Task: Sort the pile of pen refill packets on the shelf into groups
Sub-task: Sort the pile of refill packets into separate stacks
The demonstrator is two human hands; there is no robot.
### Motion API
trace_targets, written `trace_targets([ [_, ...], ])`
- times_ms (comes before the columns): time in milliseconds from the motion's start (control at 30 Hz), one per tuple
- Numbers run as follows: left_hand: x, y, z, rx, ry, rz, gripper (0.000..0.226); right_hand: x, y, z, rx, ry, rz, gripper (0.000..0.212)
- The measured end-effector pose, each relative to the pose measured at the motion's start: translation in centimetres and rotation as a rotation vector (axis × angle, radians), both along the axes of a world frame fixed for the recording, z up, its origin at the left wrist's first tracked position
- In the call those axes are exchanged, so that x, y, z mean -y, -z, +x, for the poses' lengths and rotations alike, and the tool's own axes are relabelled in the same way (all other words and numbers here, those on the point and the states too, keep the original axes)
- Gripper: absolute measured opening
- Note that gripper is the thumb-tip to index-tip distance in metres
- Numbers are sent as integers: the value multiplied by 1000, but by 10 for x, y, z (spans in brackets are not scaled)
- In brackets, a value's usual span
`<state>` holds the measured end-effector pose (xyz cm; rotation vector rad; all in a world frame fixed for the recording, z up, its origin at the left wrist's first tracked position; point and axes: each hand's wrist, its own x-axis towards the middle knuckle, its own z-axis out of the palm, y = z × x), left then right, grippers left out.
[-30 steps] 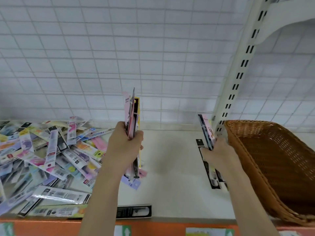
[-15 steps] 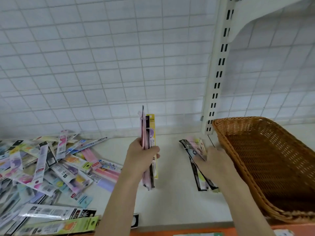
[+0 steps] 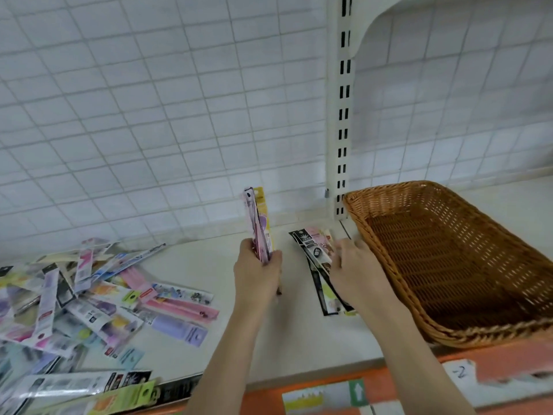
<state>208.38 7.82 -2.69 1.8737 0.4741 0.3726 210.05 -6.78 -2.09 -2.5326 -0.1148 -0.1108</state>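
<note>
A pink-and-yellow upright packet bundle (image 3: pixel 259 227) is clenched by the left hand (image 3: pixel 256 272); flat black-and-pink packets (image 3: pixel 317 259) are pressed by the loosely spread right hand (image 3: pixel 356 266)

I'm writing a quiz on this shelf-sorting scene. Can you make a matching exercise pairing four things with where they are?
Things:
1. wicker basket
2. loose pile of packets
3. upright bundle of packets
4. small packet group

Places:
A. gripped in the left hand
B. under the right hand
C. far right of the shelf
D. left of the shelf

Pairs: 1-C, 2-D, 3-A, 4-B
</note>
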Motion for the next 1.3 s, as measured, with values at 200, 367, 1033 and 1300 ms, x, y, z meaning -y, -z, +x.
trace_targets([
  [200,-2,-9,5,-410,137,320,34,2,4,-5,21,-9,-107,33],
  [367,4,-18,5,-469,220,442,27,1,8,-5,45,-8,-103,30],
  [1033,-105,-19,-68,-307,154,485,41,-86,2,-9,191,-137,-57,25],
  [1300,-213,-28,-126,-252,26,608,33,-173,7,-41,117,-306,-53,28],
])
